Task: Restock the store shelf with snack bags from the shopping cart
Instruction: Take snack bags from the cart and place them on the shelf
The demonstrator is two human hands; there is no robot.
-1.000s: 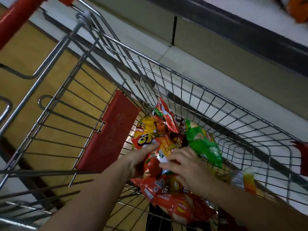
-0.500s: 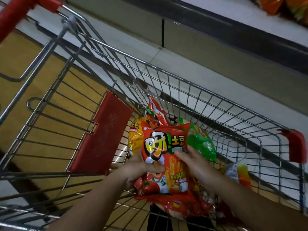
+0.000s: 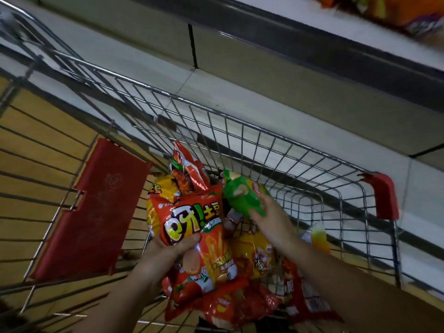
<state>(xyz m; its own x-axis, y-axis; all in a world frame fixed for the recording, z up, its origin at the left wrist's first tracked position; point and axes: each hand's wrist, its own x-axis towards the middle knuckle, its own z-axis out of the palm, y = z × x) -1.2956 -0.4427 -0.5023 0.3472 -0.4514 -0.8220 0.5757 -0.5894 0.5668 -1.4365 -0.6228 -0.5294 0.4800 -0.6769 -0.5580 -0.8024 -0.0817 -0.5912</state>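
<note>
Wire shopping cart (image 3: 240, 131), left hand (image 3: 168, 251) gripping glossy red fries bag (image 3: 199, 239), right hand (image 3: 271, 222) pinching green bag (image 3: 240, 195)

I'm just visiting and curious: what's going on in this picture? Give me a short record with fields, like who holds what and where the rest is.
setting: wire shopping cart beside a store shelf
left hand: grips a red snack bag, thumb across its front
right hand: holds a green snack bag; exact finger hold unclear
still in cart: a yellow bag and more red bags
on shelf: orange packs, blurred
step not yet done: no held bag has reached the shelf
</note>
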